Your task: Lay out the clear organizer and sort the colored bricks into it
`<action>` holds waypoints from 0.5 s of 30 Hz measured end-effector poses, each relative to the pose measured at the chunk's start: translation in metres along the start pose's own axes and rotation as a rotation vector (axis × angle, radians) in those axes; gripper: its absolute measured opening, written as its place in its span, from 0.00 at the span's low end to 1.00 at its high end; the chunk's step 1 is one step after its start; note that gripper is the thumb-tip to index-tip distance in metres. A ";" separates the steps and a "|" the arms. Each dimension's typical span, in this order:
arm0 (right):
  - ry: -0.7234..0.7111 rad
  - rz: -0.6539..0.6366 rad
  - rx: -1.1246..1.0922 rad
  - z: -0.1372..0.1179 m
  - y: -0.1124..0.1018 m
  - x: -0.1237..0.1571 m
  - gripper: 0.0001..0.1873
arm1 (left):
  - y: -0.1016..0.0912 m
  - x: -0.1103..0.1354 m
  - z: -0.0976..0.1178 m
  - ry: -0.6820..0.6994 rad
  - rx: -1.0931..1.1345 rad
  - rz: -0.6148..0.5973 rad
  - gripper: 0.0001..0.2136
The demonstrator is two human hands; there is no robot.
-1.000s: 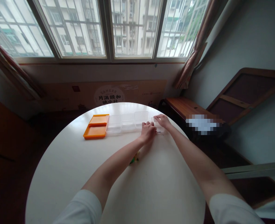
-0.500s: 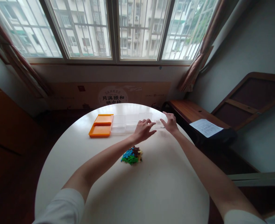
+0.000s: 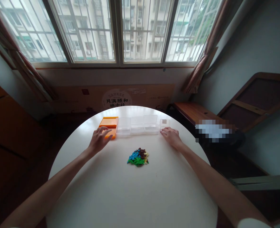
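Note:
My left hand (image 3: 99, 139) is at the near part of the open orange plastic box (image 3: 109, 121). Its fingers are apart and bent over the box's edge, with thumb and forefinger spread. At the right end of the row, my right hand (image 3: 172, 137) has its fingers bent closely over the front of a small clear plastic box (image 3: 165, 123), hiding its lower part. Between the hands stand several open clear plastic boxes (image 3: 137, 121) side by side. Closer to me lies a pile of small blue, green, brown and cream building pieces (image 3: 138, 157).
Everything stands on a round white table (image 3: 130, 196). Beyond its far edge, a printed board (image 3: 151, 95) leans below a barred window. A wooden bench (image 3: 192, 110) with a blurred pale item (image 3: 212, 129) on it is at the right.
My left hand has swung left from the middle of the row to the orange box. My right hand has come down and nearer, onto the front of the small clear box.

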State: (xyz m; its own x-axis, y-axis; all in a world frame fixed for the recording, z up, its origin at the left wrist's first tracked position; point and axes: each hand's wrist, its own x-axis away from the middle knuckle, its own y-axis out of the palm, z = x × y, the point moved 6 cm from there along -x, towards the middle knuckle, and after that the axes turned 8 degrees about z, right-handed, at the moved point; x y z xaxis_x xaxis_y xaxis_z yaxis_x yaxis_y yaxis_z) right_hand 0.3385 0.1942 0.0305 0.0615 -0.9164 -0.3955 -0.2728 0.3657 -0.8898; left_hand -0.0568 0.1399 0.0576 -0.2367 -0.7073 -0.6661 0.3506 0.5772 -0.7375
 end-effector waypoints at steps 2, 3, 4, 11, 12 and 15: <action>0.022 -0.038 -0.006 -0.004 0.004 -0.007 0.19 | 0.007 0.012 -0.005 -0.009 -0.026 -0.020 0.19; 0.042 -0.061 -0.009 -0.005 0.005 -0.011 0.20 | 0.012 0.017 -0.006 -0.010 -0.031 -0.032 0.21; 0.064 -0.089 -0.014 -0.006 0.007 -0.015 0.21 | 0.016 0.021 -0.005 -0.001 -0.032 -0.040 0.21; 0.105 -0.144 -0.029 -0.018 0.021 -0.028 0.22 | 0.028 0.030 0.001 0.007 0.002 -0.182 0.25; 0.096 -0.118 -0.027 -0.020 0.023 -0.027 0.22 | 0.028 0.031 0.002 0.000 0.015 -0.213 0.25; 0.062 -0.041 -0.045 -0.023 0.026 -0.026 0.21 | 0.025 0.034 0.006 -0.014 0.043 -0.261 0.27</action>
State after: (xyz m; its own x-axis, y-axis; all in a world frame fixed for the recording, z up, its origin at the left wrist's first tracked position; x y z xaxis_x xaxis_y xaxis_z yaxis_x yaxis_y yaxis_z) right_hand 0.3073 0.2242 0.0230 0.0146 -0.9393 -0.3427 -0.3140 0.3211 -0.8935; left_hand -0.0510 0.1279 0.0177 -0.3119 -0.8356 -0.4522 0.3179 0.3567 -0.8785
